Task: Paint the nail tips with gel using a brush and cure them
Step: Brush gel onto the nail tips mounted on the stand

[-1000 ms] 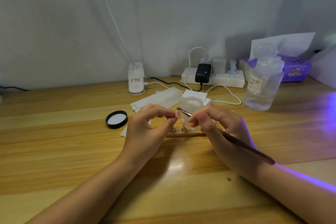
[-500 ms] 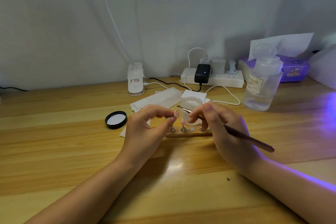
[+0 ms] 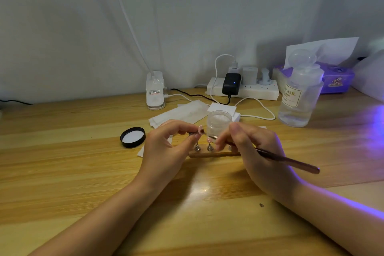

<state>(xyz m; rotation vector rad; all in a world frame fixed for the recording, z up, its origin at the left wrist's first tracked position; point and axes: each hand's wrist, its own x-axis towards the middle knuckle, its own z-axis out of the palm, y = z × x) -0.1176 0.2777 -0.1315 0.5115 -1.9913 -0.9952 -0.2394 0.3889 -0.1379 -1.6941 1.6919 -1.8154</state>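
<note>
Pink nail tip [image 3: 200,129] pinched in left hand [image 3: 166,151], now met by bristle end of gel brush [image 3: 270,155] gripped in right hand [image 3: 255,151], shifted leftward: painting under way, curing pending.

Both my forearms are reaching forward and converging, with the wrists angling inward. My left hand [image 3: 166,147] is curling, thumb and forefinger pinching a small stem that carries a pink nail tip [image 3: 200,130], held raised just off my right fingertips. My right hand [image 3: 255,156] is gripping the brush [image 3: 286,160] pen-style between thumb and fingers, with the handle trailing back over the knuckles to the right and the bristle end pointing left at the pinched tip.
</note>
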